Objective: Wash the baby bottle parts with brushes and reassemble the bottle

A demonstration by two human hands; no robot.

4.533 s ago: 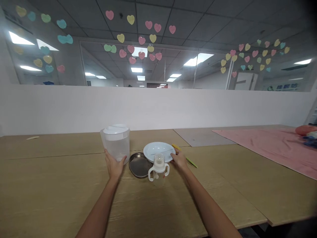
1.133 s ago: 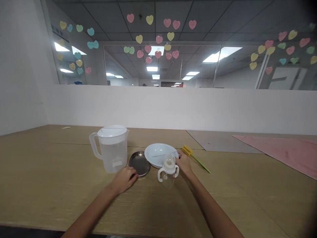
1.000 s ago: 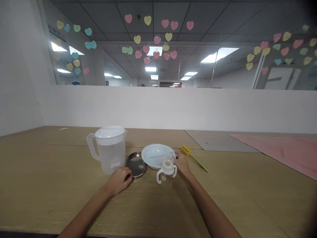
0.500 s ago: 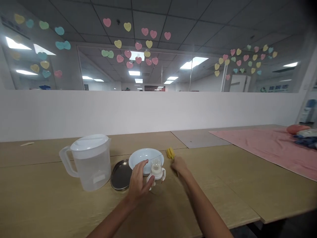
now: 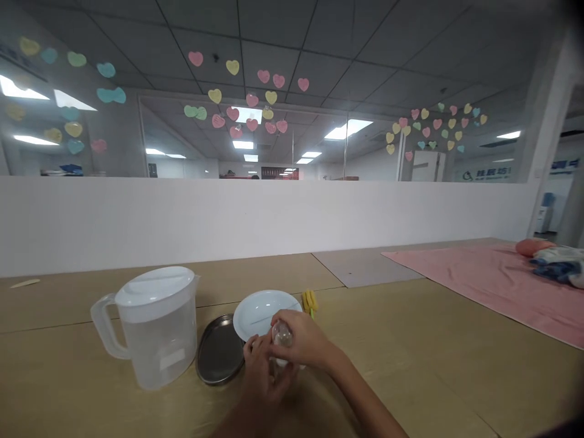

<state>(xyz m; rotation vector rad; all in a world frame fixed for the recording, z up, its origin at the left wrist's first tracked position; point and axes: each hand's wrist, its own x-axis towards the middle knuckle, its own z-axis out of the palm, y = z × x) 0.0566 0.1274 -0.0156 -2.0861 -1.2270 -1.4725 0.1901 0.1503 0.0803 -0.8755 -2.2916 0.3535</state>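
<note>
A baby bottle (image 5: pixel 281 333) with a clear domed cap is between my two hands, close to the table. My left hand (image 5: pixel 261 372) is closed round its lower part, which is mostly hidden. From above and the right, my right hand (image 5: pixel 305 340) has its fingers closed round the clear cap. Just beyond my hands sits a white bowl (image 5: pixel 258 306), with a thin dark line across its inside. A bottle brush with a yellow sponge head (image 5: pixel 309 300) lies beside the bowl, its green handle partly hidden by my right hand.
Left of my hands are a dark oval metal tray (image 5: pixel 219 351) and a large translucent pitcher (image 5: pixel 157 340) with a white lid. A pink cloth (image 5: pixel 474 274) covers the table's right part, with bundled fabric (image 5: pixel 556 264) on it. A white wall (image 5: pixel 246 225) stands behind.
My right hand has let go of the bottle brush, which now lies by the bowl, and has moved left onto the bottle's cap. My left hand has closed round the bottle.
</note>
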